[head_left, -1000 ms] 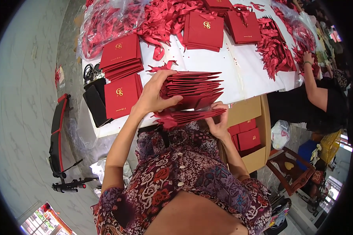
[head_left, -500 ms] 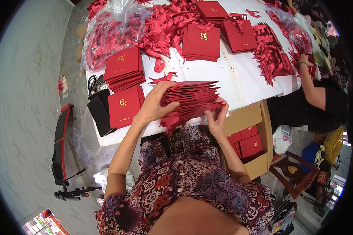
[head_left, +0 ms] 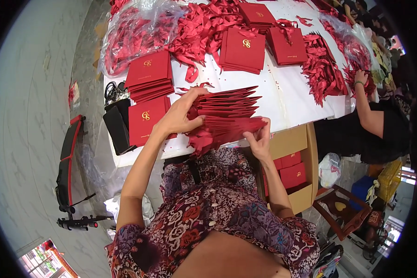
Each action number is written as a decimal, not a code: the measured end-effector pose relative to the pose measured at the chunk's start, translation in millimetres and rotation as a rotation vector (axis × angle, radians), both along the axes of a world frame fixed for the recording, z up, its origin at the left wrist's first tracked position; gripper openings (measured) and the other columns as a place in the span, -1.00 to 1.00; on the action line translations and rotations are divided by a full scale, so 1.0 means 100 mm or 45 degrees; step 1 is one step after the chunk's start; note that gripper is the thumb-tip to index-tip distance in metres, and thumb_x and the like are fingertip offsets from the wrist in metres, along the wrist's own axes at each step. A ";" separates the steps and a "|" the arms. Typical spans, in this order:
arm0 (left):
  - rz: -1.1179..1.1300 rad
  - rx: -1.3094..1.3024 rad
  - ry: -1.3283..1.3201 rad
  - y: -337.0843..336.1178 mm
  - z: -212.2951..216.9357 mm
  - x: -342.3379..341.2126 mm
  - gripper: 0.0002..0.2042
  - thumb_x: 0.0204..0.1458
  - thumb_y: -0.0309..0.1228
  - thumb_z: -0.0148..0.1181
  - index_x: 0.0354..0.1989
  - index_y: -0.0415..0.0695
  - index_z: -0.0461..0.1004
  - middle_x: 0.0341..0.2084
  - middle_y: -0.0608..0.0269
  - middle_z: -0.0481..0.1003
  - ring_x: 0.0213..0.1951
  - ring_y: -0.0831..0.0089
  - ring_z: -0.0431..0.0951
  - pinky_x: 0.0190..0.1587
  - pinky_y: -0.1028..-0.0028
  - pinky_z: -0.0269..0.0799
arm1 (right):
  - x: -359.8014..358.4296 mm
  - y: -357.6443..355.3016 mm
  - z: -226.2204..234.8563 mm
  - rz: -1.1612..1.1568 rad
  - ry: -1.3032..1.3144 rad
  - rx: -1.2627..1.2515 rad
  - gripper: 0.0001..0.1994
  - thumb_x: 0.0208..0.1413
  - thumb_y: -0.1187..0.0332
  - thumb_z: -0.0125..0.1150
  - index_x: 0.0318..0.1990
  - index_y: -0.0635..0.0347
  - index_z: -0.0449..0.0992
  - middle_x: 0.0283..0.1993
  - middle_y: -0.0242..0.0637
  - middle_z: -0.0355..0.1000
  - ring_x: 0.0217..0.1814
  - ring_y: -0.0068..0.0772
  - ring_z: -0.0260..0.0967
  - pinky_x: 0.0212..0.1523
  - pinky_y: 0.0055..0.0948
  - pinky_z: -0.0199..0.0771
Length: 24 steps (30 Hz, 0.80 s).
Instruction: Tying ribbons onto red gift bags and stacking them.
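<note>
A thick bundle of flat red paper gift bags with ribbon handles is held edge-up over the near table edge. My left hand is closed round its left side, with ribbon ends hanging below the thumb. At the right side my right hand pinches the nearer bags, thumb on the near face; some of its fingers are hidden behind them. A gap shows between these nearer bags and the farther ones, which fan out at the right.
Stacks of red bags and a heap of red ribbons lie on the white table. A black pouch rests at the left edge. An open cardboard box holds bags at right. Another person's hand touches ribbons.
The bundle has parted: the nearer bags are split from the farther ones, which tilt up and fan wider. My right hand has shifted slightly right and down.
</note>
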State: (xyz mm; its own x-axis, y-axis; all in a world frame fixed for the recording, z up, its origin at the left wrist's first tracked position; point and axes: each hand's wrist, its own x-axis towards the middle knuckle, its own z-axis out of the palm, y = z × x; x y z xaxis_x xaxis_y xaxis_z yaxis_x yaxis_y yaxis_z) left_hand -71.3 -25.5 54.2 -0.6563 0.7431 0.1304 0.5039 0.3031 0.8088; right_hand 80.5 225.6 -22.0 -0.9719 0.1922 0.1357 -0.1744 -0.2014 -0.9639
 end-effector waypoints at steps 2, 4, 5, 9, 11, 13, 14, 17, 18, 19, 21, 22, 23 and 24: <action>0.008 -0.093 -0.078 0.02 0.04 0.01 -0.37 -0.09 -0.45 0.23 0.25 -0.09 0.22 0.16 0.02 0.35 0.17 0.14 0.39 0.24 0.26 0.26 | 0.10 0.01 0.14 -0.006 0.005 0.021 -0.51 0.08 0.65 0.24 0.09 0.22 0.14 -0.03 -0.25 0.27 0.05 -0.45 0.27 0.12 -0.42 0.30; 0.028 -0.082 -0.086 0.04 0.04 0.01 -0.39 -0.09 -0.40 0.24 0.22 -0.11 0.23 0.11 -0.01 0.36 0.16 0.07 0.39 0.23 0.22 0.28 | 0.19 0.07 0.26 0.205 0.092 0.348 -0.58 0.06 0.65 0.25 0.03 0.22 0.22 -0.04 -0.26 0.27 0.04 -0.46 0.27 0.11 -0.43 0.30; 0.046 -0.069 -0.088 0.03 0.03 0.01 -0.40 -0.09 -0.34 0.25 0.19 -0.13 0.24 0.07 -0.04 0.37 0.15 0.00 0.38 0.21 0.18 0.29 | 0.25 0.07 0.30 0.251 0.027 0.301 -0.61 0.04 0.62 0.29 -0.02 0.21 0.28 -0.04 -0.25 0.26 0.03 -0.45 0.27 0.10 -0.44 0.28; 0.066 -0.047 -0.066 0.04 0.01 0.04 -0.41 -0.05 -0.34 0.26 0.19 -0.13 0.24 0.07 -0.05 0.37 0.16 0.00 0.37 0.22 0.19 0.27 | 0.23 -0.06 0.30 0.278 0.045 0.293 -0.57 0.02 0.59 0.32 0.00 0.21 0.25 -0.01 -0.24 0.23 0.03 -0.45 0.25 0.12 -0.46 0.24; 0.063 -0.068 -0.055 0.04 -0.01 0.06 -0.40 -0.03 -0.39 0.26 0.23 -0.10 0.22 0.10 -0.01 0.37 0.16 0.09 0.38 0.23 0.24 0.26 | 0.12 -0.08 0.16 0.153 0.034 0.226 -0.56 0.02 0.60 0.31 0.01 0.21 0.25 0.00 -0.25 0.22 0.04 -0.45 0.24 0.13 -0.47 0.23; 0.064 -0.090 -0.040 0.04 0.00 0.07 -0.39 -0.01 -0.44 0.26 0.26 -0.08 0.20 0.12 0.04 0.37 0.16 0.18 0.40 0.23 0.29 0.26 | 0.03 -0.10 0.06 -0.027 -0.058 0.060 -0.55 0.01 0.62 0.31 0.01 0.21 0.24 -0.01 -0.26 0.21 0.02 -0.45 0.22 0.12 -0.47 0.22; 0.073 -0.071 -0.153 0.05 0.02 0.07 -0.42 -0.01 -0.41 0.27 0.23 -0.09 0.22 0.10 0.01 0.38 0.16 0.12 0.39 0.23 0.25 0.26 | 0.02 -0.08 0.06 -0.024 -0.058 0.059 -0.55 0.01 0.62 0.31 0.01 0.21 0.24 -0.01 -0.26 0.21 0.02 -0.45 0.22 0.12 -0.47 0.22; 0.075 -0.041 -0.261 0.03 0.03 0.05 -0.45 0.00 -0.37 0.26 0.19 -0.11 0.24 0.06 0.00 0.38 0.14 0.07 0.38 0.21 0.23 0.26 | 0.02 0.00 0.16 0.199 0.050 0.083 -0.59 0.03 0.61 0.32 -0.02 0.19 0.25 -0.03 -0.30 0.20 0.00 -0.48 0.23 0.10 -0.47 0.25; 0.065 -0.029 -0.254 0.01 0.02 0.04 -0.45 0.01 -0.36 0.26 0.19 -0.12 0.24 0.06 0.01 0.38 0.13 0.09 0.38 0.21 0.24 0.26 | 0.04 0.01 0.20 0.203 0.047 0.082 -0.59 0.03 0.61 0.32 -0.02 0.19 0.25 -0.03 -0.30 0.20 0.00 -0.48 0.23 0.10 -0.47 0.25; 0.066 -0.029 -0.257 0.01 0.03 0.03 -0.45 0.01 -0.36 0.26 0.19 -0.12 0.24 0.06 0.01 0.38 0.13 0.09 0.38 0.21 0.24 0.26 | 0.05 0.01 0.26 0.309 0.030 0.008 -0.59 0.03 0.61 0.31 -0.02 0.19 0.25 -0.03 -0.30 0.20 0.00 -0.49 0.23 0.09 -0.47 0.27; 0.076 -0.030 -0.290 0.01 0.03 0.03 -0.46 0.01 -0.35 0.26 0.18 -0.12 0.24 0.05 0.01 0.38 0.11 0.11 0.39 0.21 0.26 0.26 | 0.09 -0.02 0.40 0.429 0.009 -0.081 -0.58 0.03 0.64 0.30 0.00 0.20 0.25 0.00 -0.30 0.20 0.00 -0.51 0.27 0.05 -0.49 0.32; 0.073 -0.031 -0.292 0.01 0.03 0.03 -0.46 0.01 -0.35 0.26 0.18 -0.12 0.24 0.05 0.01 0.38 0.11 0.11 0.39 0.21 0.26 0.26 | 0.10 -0.04 0.37 0.425 0.008 -0.082 -0.58 0.03 0.64 0.30 0.00 0.20 0.25 0.00 -0.30 0.20 0.00 -0.51 0.27 0.05 -0.49 0.32; 0.064 -0.051 -0.261 0.01 0.03 0.03 -0.45 0.02 -0.41 0.25 0.21 -0.10 0.22 0.05 0.04 0.40 0.10 0.18 0.41 0.19 0.29 0.28 | 0.11 -0.07 0.32 0.311 -0.015 -0.081 -0.57 0.02 0.66 0.29 0.01 0.20 0.25 0.02 -0.28 0.20 0.00 -0.51 0.28 0.06 -0.50 0.33; 0.055 -0.070 -0.230 0.01 0.02 0.04 -0.44 0.04 -0.46 0.24 0.23 -0.08 0.19 0.05 0.06 0.42 0.09 0.25 0.43 0.18 0.32 0.30 | 0.12 -0.08 0.25 0.197 -0.037 -0.080 -0.56 0.02 0.67 0.28 0.02 0.21 0.25 0.05 -0.27 0.20 0.01 -0.52 0.29 0.07 -0.50 0.34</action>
